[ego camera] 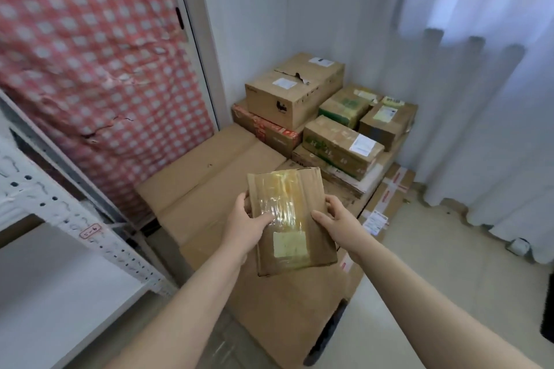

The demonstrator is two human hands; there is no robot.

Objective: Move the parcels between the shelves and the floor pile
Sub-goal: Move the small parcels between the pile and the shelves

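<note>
Floor (449, 293): pale and smooth. A large carton (209, 186) lies directly on it at 12 o'clock, reaching into the room corner. Smaller cartons (338, 144) are stacked on top at 1 o'clock. A white metal shelf (54, 293) stands at 9 o'clock.

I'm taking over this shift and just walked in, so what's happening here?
A person holds a flat, taped parcel in both hands, the left hand gripping its left edge and the right hand its right edge. It is held up over the floor pile of cardboard boxes in the corner, not set down. A white metal shelf stands to the left.
</note>
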